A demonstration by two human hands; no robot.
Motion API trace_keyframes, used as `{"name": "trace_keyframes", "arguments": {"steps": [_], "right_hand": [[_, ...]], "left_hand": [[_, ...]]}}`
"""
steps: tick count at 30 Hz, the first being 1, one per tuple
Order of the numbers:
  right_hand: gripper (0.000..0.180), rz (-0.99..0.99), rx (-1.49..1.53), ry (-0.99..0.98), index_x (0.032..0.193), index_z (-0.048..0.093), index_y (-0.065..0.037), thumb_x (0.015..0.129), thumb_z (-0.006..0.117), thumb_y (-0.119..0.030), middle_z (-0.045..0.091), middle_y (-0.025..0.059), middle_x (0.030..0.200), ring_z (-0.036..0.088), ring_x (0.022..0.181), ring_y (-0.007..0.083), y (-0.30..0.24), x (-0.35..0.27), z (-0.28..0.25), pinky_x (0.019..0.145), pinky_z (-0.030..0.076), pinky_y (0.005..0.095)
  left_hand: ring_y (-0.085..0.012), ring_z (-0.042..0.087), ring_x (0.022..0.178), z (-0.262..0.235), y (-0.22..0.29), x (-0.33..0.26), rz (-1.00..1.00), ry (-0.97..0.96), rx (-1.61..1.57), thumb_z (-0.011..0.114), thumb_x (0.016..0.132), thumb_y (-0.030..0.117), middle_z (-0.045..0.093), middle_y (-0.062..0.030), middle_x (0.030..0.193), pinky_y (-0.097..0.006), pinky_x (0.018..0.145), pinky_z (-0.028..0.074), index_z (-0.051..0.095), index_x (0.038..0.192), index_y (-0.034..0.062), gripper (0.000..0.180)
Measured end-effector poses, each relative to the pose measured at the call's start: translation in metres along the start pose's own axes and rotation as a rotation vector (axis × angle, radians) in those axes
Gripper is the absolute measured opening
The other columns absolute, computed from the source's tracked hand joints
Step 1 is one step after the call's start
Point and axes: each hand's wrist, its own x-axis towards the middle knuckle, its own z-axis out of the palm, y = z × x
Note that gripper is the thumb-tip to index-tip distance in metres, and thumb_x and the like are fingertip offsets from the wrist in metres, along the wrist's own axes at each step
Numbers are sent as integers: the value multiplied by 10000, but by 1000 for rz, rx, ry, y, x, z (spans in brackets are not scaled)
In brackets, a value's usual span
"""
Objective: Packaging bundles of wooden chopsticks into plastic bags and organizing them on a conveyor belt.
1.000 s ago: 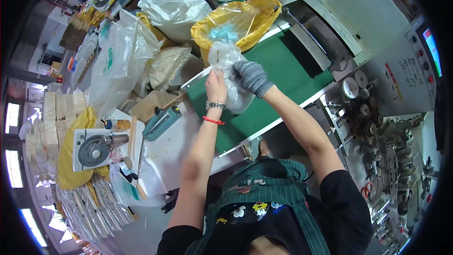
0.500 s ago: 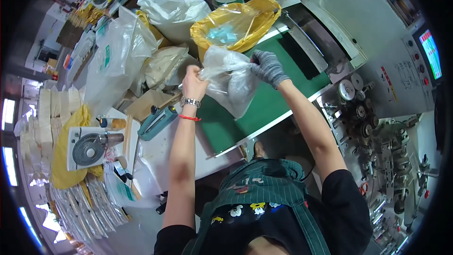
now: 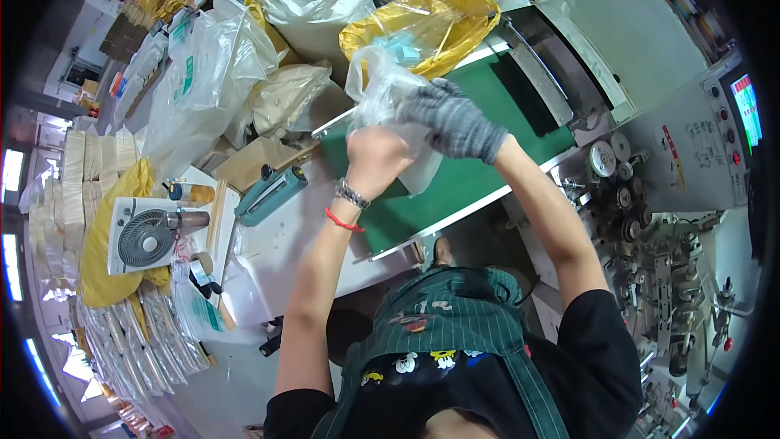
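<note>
A clear plastic bag (image 3: 377, 82) hangs over the green belt, its upper part gathered and twisted between my two hands. My left hand (image 3: 375, 161), bare with a metal watch and a red cord at the wrist, is closed on the bag's left side and a little blurred by motion. From the right, my right hand (image 3: 457, 122), in a grey knitted glove, is closed round the gathered part. Its fingertips are partly hidden by plastic. The bag's lower corner (image 3: 421, 175) hangs below the hands; what it contains cannot be made out.
Beneath my hands runs a green conveyor belt (image 3: 479, 167) with a metal edge. Behind it stands a yellow-lined container (image 3: 471, 12) with light-blue pieces. A teal hand tool (image 3: 272, 195) and a fan (image 3: 145, 236) lie left. Machine rollers (image 3: 601, 159) are at right.
My hands have come close together, bunching the bag that was spread between them. The left hand has moved right and turned nearer to me; the bag's top now stands up above the hands.
</note>
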Motion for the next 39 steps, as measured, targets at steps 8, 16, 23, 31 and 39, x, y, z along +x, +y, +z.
{"name": "trace_keyframes", "arguments": {"steps": [8, 16, 23, 31, 39], "right_hand": [[211, 28, -350, -212, 667, 559, -163, 643, 540, -372, 531, -2, 679, 493, 816, 159, 52, -22, -1, 911, 198, 412], [211, -263, -338, -89, 655, 539, -94, 575, 553, -289, 516, 58, 795, 479, 846, 230, 19, -36, -17, 837, 316, 372], [114, 591, -185, -359, 698, 541, -89, 684, 485, -187, 551, 111, 764, 530, 732, 288, 5, -17, -16, 640, 428, 343], [398, 63, -227, -634, 939, 541, -95, 552, 619, -143, 564, 117, 803, 531, 743, 281, 19, 9, 30, 684, 413, 344], [229, 96, 80, -291, 815, 545, -54, 678, 537, -238, 545, 142, 683, 521, 657, 302, 35, 22, 23, 615, 407, 347]], "left_hand": [[-206, 486, 581, -21, -24, -15, 103, -135, 156, 536, 685, 191, 505, -30, 681, -308, 526, 362, 509, 682, 108, 87], [-154, 506, 738, -13, -22, 7, 221, -219, 317, 574, 645, 178, 549, 9, 705, -304, 642, 344, 522, 723, 122, 109], [-122, 484, 834, -14, -11, -11, 369, -167, 216, 509, 603, 106, 526, 36, 723, -316, 722, 303, 513, 686, 163, 101], [-159, 414, 964, -7, -2, -16, 166, -55, 208, 603, 583, 143, 515, 42, 783, -380, 794, 238, 539, 742, 152, 171], [-200, 472, 840, 17, -20, -30, -174, -7, -148, 648, 587, 159, 490, -33, 772, -317, 719, 342, 525, 715, 84, 193]]}}
